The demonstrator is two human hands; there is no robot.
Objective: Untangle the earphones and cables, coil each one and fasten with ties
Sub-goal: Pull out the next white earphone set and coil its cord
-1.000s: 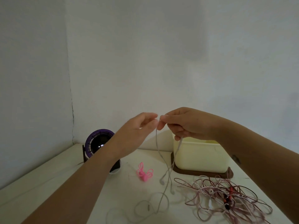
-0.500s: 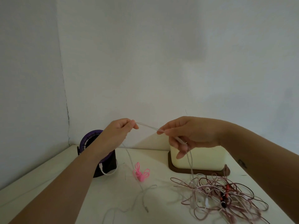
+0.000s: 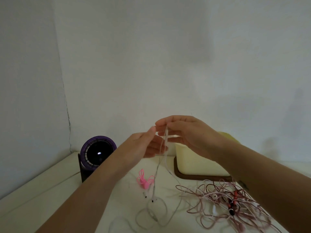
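Observation:
White earphones [image 3: 158,167] hang in thin strands from my right hand [image 3: 183,133], which pinches them at the top above the table. My left hand [image 3: 144,145] is raised beside it, fingertips meeting the right hand's at the cable; its palm faces the strands. The two earbuds [image 3: 149,196] dangle just over the tabletop, and the rest of the white cable lies in loose loops [image 3: 151,214] below. A tangle of pink, white and red cables [image 3: 223,204] lies on the table at the right. A pink tie [image 3: 144,179] lies near the middle.
A purple round fan [image 3: 97,153] on a dark stand sits at the back left by the wall corner. A cream box [image 3: 198,160] on a dark wooden tray [image 3: 190,176] stands at the back right. The white table [image 3: 50,190] meets white walls.
My hands have come back together: the left hand moved right to the right hand, so the cable stretched between them now hangs down in doubled strands, earbuds near the table.

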